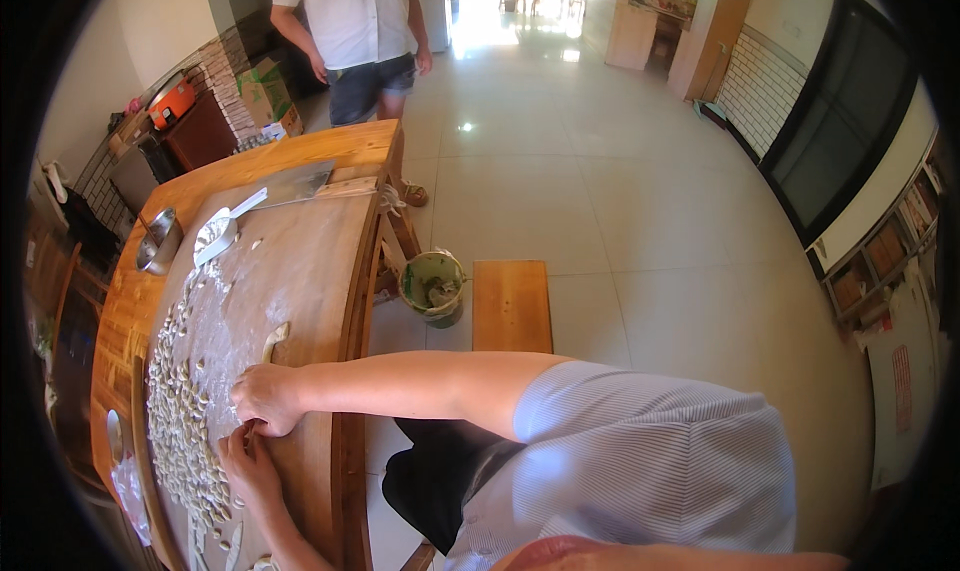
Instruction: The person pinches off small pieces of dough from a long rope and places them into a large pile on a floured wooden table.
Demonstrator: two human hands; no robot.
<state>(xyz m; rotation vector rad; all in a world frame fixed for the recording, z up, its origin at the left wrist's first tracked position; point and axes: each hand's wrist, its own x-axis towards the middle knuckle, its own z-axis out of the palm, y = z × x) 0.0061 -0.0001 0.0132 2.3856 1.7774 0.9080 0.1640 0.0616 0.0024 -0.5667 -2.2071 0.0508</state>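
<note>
My right hand (268, 400) is low over a floured wooden board (304, 293), with its fingers curled downward. A short strip of dough (277, 336) runs along the board and meets the far side of this hand. My left hand (251, 462) comes in from the near side, and its fingertips meet those of the right hand. Whatever lies between the fingers is hidden. Beside both hands, many small curled dough pieces (178, 413) cover the board. A few longer dough strips (235, 547) lie near my left forearm.
A white scoop with flour (215, 237), a broad metal blade (292, 183) and a metal bowl (159, 242) sit at the far end. Along the board's edge lies a rolling pin (140, 421). A bucket (435, 287) and wooden bench (511, 305) flank the table; a person (352, 23) stands beyond.
</note>
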